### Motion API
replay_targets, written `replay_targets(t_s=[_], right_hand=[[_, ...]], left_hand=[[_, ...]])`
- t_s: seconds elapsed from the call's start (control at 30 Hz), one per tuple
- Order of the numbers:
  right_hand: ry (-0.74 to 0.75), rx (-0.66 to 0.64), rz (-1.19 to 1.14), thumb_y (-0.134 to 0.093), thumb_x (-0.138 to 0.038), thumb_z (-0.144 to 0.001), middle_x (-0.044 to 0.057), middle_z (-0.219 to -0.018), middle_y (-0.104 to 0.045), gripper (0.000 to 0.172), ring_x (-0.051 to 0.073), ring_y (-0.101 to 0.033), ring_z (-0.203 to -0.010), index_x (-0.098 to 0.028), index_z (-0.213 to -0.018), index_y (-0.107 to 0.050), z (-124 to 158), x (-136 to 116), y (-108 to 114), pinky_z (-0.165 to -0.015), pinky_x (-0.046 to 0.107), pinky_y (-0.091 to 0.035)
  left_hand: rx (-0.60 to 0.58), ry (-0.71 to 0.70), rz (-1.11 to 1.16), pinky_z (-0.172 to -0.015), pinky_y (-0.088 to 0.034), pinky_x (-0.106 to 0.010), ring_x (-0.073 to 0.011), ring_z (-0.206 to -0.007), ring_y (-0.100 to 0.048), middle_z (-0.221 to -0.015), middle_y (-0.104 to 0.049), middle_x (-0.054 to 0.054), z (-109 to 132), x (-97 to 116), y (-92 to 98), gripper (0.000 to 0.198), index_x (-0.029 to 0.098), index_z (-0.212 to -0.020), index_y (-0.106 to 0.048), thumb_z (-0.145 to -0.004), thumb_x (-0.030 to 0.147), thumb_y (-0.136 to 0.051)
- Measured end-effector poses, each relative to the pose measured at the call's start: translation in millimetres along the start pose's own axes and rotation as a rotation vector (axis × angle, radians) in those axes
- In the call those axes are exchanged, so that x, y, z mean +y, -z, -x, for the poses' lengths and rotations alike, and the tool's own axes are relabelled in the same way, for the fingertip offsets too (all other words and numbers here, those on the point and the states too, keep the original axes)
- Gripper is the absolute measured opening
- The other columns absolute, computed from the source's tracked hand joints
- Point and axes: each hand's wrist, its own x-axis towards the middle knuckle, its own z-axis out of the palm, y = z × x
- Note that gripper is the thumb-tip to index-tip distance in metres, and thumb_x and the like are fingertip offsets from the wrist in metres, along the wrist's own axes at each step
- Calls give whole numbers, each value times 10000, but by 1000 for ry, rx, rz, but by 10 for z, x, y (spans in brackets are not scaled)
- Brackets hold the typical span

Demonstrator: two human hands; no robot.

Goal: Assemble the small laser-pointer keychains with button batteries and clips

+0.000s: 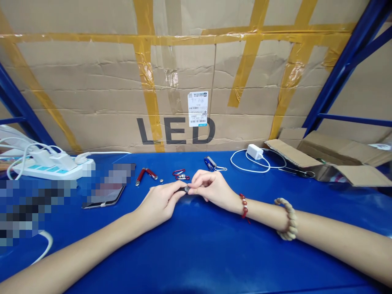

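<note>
We see two bare hands meet over a blue table (196, 257), the left hand (157, 199) and the right hand (212, 187) almost tip to tip. Each has thumb and finger pinched on a small dark piece (186, 189), which sits between them; its finer details escape us.

At right, a cardboard box (333, 149) stands on the table with its flaps spread. We glimpse small items (337, 179) low inside, partly hidden and too unclear for us to name. Behind the table rises a large carton (107, 98) marked "LED," banded with yellow tape and bearing a white label (197, 108); its contents are hidden from us. At left, a white power strip (49, 173) carries plugs (63, 161) in its sockets, with a phone (113, 201) nearby.

Beyond the hands we find two red tubes (140, 177), a silver disc (161, 180), red clips (179, 172), a blue tube (209, 164) and a white charger (255, 151) with looped cable.
</note>
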Motion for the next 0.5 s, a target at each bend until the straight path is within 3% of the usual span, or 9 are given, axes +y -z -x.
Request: replay_targets(t_s=[0.2, 0.5], right_hand=[[9, 27, 79, -725, -222, -581, 3, -654, -562, 143, 75, -497, -534, -134, -538, -621, -12, 20, -6, -474, 210, -376], [-167, -53, 101, -701, -429, -591, -23, -554, -534, 334, 29, -375, -375, -124, -563, -568, -9, 13, 1, -360, 186, -261]], left_hand=[[-19, 33, 41, -659, -417, -224, -153, -760, -605, -867, -654, 4, 1, 10, 0, 195, 226, -939, -543, -863, 212, -364], [-10, 26, 75, -636, -428, -224, -150, -731, -604, -830, -640, -2, 2, 10, -7, 122, 212, -889, -509, -859, 213, -391]])
